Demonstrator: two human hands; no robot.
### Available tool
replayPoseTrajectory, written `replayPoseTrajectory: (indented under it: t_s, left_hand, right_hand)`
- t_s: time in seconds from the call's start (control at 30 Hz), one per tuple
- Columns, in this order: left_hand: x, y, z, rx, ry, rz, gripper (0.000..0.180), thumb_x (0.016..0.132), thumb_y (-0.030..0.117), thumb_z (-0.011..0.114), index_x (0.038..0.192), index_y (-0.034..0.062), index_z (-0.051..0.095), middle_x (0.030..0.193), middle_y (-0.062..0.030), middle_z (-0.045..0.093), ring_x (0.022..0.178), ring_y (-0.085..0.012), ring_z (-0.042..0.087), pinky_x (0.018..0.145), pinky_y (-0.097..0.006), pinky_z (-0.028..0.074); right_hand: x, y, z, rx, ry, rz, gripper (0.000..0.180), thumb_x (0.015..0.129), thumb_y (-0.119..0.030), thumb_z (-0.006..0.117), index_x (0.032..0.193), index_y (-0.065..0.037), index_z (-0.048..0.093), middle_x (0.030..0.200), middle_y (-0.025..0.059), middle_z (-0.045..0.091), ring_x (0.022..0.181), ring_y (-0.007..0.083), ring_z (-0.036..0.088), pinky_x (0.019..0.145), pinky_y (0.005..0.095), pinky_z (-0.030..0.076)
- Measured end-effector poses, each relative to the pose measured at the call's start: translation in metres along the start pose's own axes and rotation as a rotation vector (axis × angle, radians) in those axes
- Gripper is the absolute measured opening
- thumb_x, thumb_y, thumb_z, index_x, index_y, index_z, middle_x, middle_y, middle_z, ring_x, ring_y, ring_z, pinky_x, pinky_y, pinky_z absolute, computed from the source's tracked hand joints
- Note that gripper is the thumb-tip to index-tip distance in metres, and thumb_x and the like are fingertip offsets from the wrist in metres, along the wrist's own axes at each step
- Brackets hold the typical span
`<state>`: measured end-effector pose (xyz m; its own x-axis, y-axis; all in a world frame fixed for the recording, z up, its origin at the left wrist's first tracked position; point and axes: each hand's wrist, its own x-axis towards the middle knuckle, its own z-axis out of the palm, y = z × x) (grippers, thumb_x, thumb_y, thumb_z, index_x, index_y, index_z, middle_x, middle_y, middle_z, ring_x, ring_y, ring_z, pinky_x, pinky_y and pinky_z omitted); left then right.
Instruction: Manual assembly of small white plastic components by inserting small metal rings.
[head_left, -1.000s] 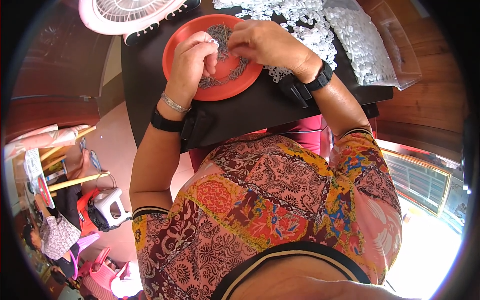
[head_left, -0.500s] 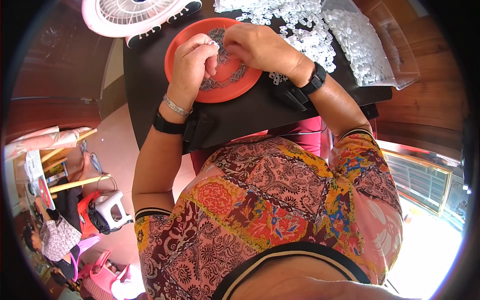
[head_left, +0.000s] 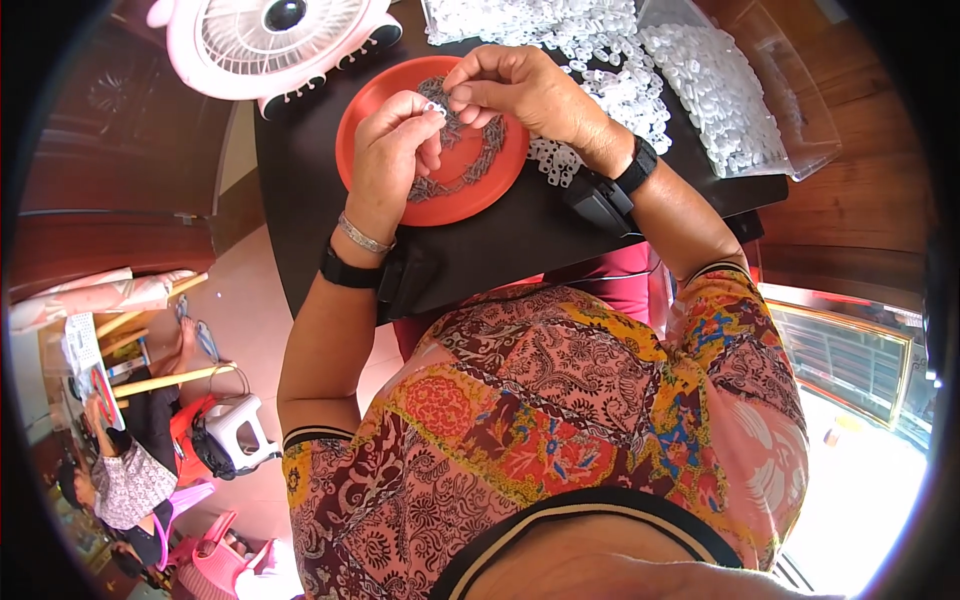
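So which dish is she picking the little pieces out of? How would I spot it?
Start at the dark table and find the pink and white round fan at its far left corner. Just right of it lies a round orange-red plastic plate under the left hand and right hand. It alone holds small dark metal pieces; the neighbouring heaps are white plastic bits.

Both forearms come up from the lower edge and converge near the top of the view, wrists slightly flexed. Left hand point(head_left: 390, 160): palm turned inward, fingers curled, thumb and index pinched together at the tips. Right hand point(head_left: 520, 90): knuckles up, fingers bent, thumb and forefinger pinched too, tips just beside the left's, nearly touching; dark band on each wrist, left also has a thin bracelet.
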<state>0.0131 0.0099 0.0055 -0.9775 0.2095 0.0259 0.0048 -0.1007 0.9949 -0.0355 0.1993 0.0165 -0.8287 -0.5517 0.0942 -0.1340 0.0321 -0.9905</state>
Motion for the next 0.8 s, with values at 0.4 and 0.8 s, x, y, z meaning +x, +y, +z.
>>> replayPoseTrajectory:
  t_s: [0.4,0.8]
  left_hand:
    - [-0.001,-0.004,0.006,0.0,0.004,0.05,0.015,0.088,0.014,0.054,0.076,0.0042,0.056,0.059,0.0003,0.051,0.05,-0.0062,0.045,0.046,-0.02,0.034]
    - [-0.004,-0.005,0.009,0.129,-0.006,0.027,0.017,0.089,0.015,0.047,0.077,0.0043,0.053,0.062,0.0002,0.049,0.052,-0.0074,0.045,0.048,-0.02,0.035]
  right_hand:
    - [-0.004,-0.003,0.011,-0.039,0.069,0.031,0.021,0.092,-0.026,0.06,0.093,-0.006,0.065,0.074,-0.0028,0.063,0.066,0.0032,0.057,0.056,0.0172,0.044]
    - [-0.003,0.003,0.014,-0.052,-0.006,-0.028,0.02,0.094,-0.021,0.058,0.091,-0.002,0.063,0.07,-0.0011,0.057,0.063,0.0054,0.051,0.057,0.0199,0.042]
